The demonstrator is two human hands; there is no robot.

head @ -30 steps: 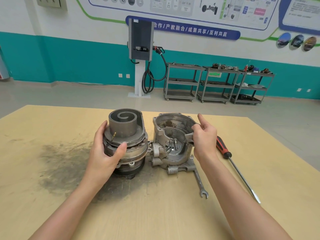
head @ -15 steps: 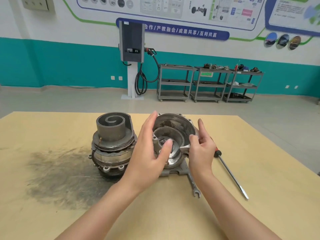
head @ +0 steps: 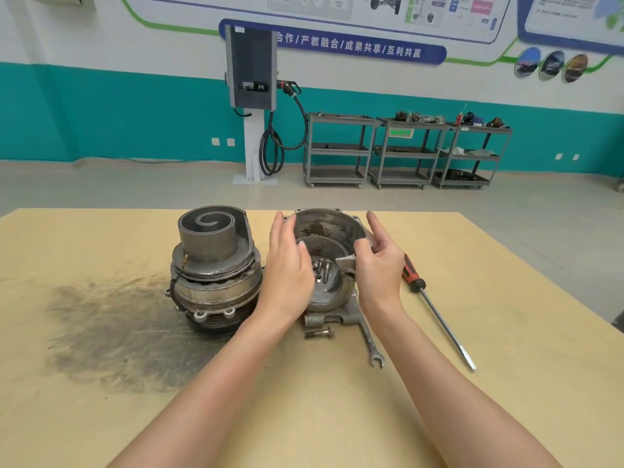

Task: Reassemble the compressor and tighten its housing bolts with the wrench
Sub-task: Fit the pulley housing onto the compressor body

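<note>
Barely started: both hands, left hand (head: 287, 265) and right hand (head: 378, 268), grasp the housing cover (head: 329, 231), bolts (head: 320, 266) loose inside, wrench (head: 369, 342) untouched.

We see a pale yellow table (head: 506, 332) smeared with a dark grey stain (head: 111, 332). The compressor body (head: 216, 275) and housing (head: 329, 231) are dull silver-grey with brown specks. The screwdriver (head: 435, 309) has a red-and-black handle. The wall (head: 101, 113) is teal below white.
</note>
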